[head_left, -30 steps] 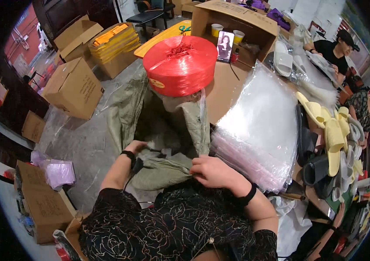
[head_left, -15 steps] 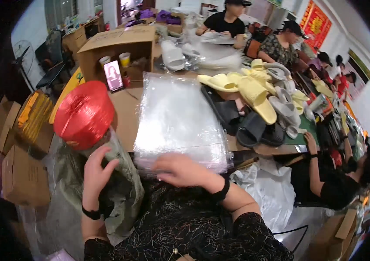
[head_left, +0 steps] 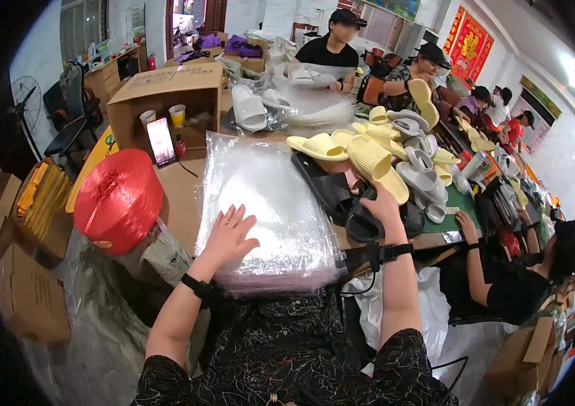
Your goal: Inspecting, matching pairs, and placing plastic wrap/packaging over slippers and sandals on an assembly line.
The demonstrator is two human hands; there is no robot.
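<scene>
My left hand lies with fingers spread on a stack of clear plastic bags, which covers the table edge in front of me. My right hand reaches to the slipper pile, its thumb and fingers around the upper part of a black slide slipper. Another black slipper lies left of it. Just beyond my right fingers rests a yellow slipper, with more yellow ones and several grey slippers heaped behind and to the right.
At my left stands a big red roll of plastic twine. An open cardboard box holds cups, with a lit phone before it. Co-workers sit across the table and at the right; one hand rests near the green mat.
My left hand has moved right, from beside the twine roll onto the bags. My right hand has left the bags and gone forward and right to the black slipper. The view has shifted slightly.
</scene>
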